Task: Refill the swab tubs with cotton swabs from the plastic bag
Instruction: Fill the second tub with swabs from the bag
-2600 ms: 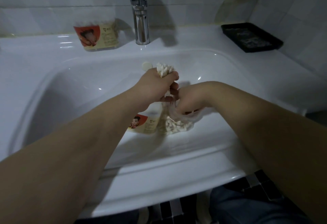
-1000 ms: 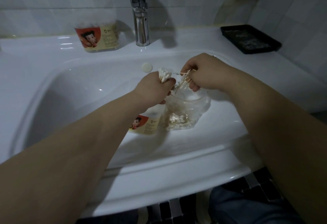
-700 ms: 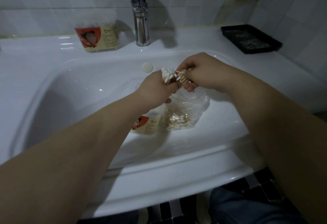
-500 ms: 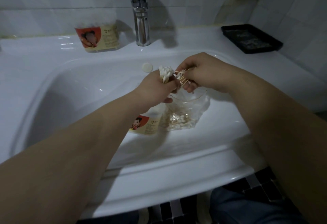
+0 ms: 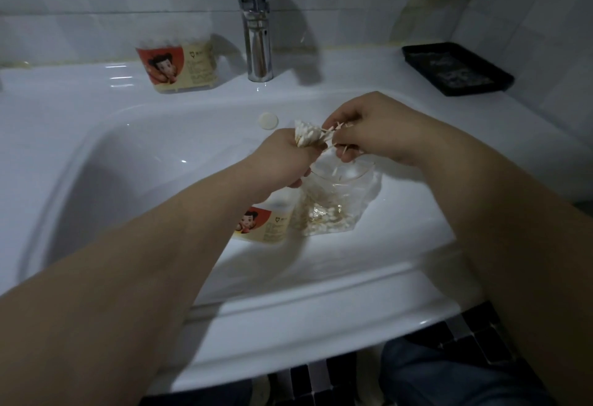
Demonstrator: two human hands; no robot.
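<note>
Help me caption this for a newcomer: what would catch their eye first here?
The two hands meeting over the white sink: the left hand grips a bunch of swabs, while the right hand pinches a few loose swabs beside it. Below them a clear bag of swabs sits in the sink next to a tub with a cartoon label; a second tub stands on the rim left of the tap.

Both hands (image 5: 324,149) on cotton swabs (image 5: 308,136) above plastic bag (image 5: 333,203)
</note>
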